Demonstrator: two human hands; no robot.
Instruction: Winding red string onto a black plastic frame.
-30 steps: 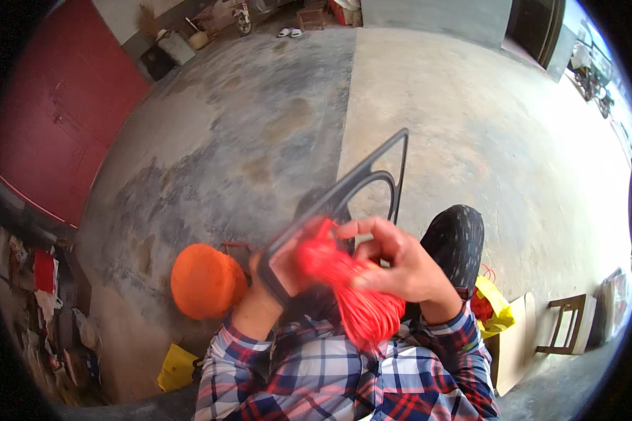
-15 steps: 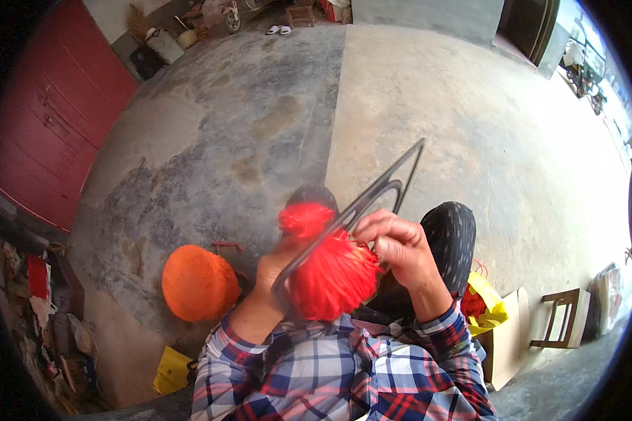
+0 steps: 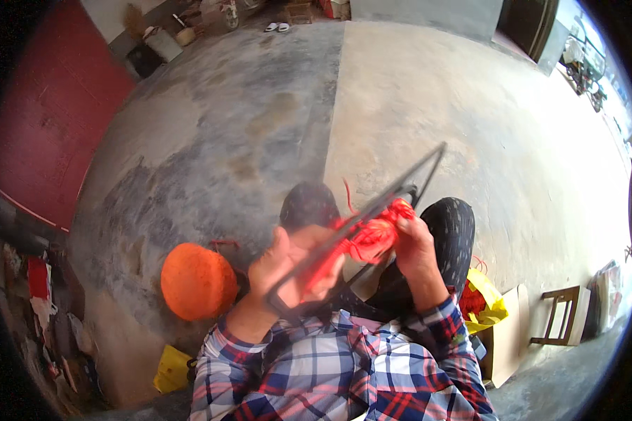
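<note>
A thin dark frame slants in front of my chest, blurred by motion, with a bundle of shiny red cord along its middle. My right hand is closed on the bundle's right end, the thumb pressed on top. My left hand is behind the frame's lower left part, thumb raised and fingers apart, close to the red strands. Motion smears that hand, and the frame partly hides its fingers. One loose red end sticks up above the bundle.
An orange round stool stands left of my knees. On the right are a yellow bag with red cord inside, a cardboard piece and a small wooden stool. A yellow item lies at lower left, beyond it clutter.
The frame and red bundle have turned and swung to the right. The bundle now shows narrower. My left hand's thumb has come up into sight; my right hand has moved onto the bundle's end.
</note>
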